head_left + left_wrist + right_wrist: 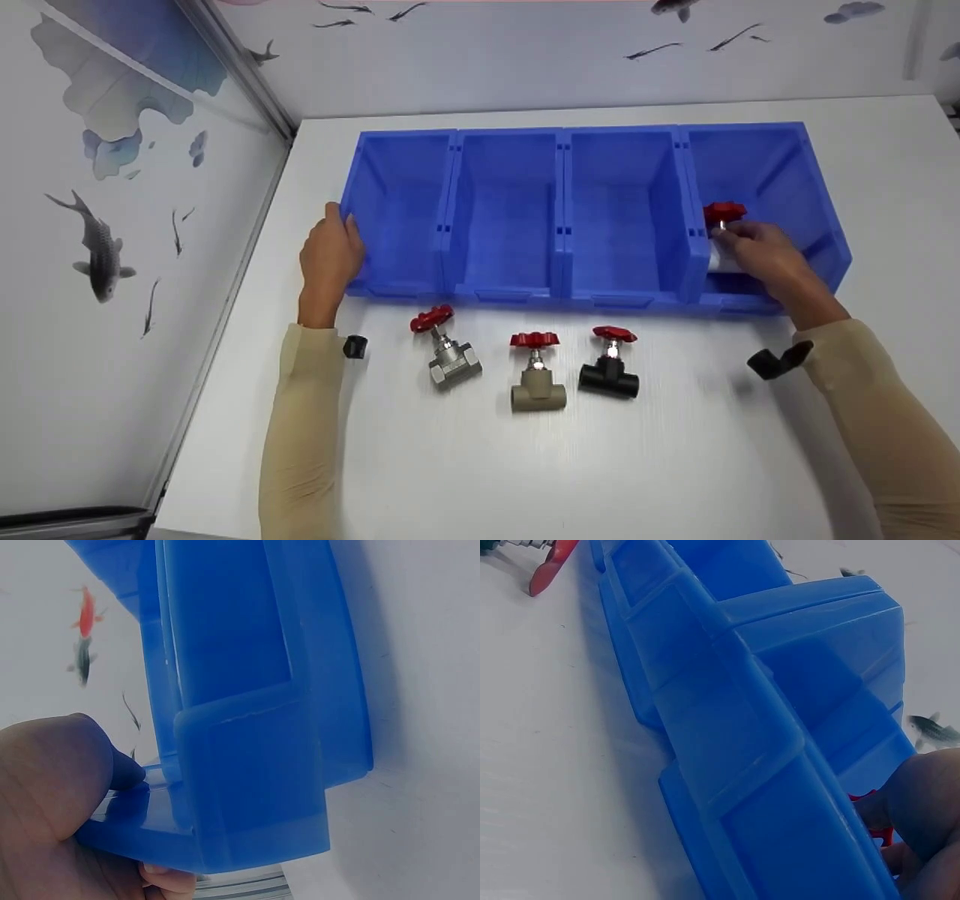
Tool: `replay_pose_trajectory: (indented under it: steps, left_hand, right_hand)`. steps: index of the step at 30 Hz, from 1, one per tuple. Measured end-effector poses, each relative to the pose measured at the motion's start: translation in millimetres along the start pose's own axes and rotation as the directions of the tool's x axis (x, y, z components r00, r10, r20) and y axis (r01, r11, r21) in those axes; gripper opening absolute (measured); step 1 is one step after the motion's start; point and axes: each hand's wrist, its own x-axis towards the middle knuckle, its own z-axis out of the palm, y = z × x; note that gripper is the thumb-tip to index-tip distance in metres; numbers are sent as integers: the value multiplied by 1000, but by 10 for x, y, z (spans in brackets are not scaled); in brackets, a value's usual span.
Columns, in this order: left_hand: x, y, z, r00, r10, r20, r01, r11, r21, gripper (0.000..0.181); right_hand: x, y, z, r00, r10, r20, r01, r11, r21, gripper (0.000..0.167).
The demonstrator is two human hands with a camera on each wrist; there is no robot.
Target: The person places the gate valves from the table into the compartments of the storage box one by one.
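My left hand [331, 251] grips the left wall of the leftmost blue bin [397, 292]; in the left wrist view the thumb lies on one side of its edge and fingertips show on the other. Inside the rightmost blue bin [814, 172], my right hand [769, 255] pinches a white valve with a red handwheel [724, 211] below the wheel. The bin's front wall hides much of that valve in the right wrist view. In front of the bins lie a metal valve [454, 364], a beige valve [538, 390] and a black valve [609, 377], each with a red handwheel.
Between the end bins stand two more blue bins [504, 296], side by side in the same row. The row sits on a white table [480, 472]. A white panel with painted fish [480, 60] rises behind, and another panel [97, 360] borders the left.
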Motion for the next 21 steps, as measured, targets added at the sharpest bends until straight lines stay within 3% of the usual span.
replay_pose_trajectory:
  steps: [21]
  left_hand:
    - [5, -12, 12, 1000, -7, -12, 7, 1000, 0, 37]
  right_hand:
    - [-31, -22, -23, 1000, 16, 25, -15, 1000, -21, 83]
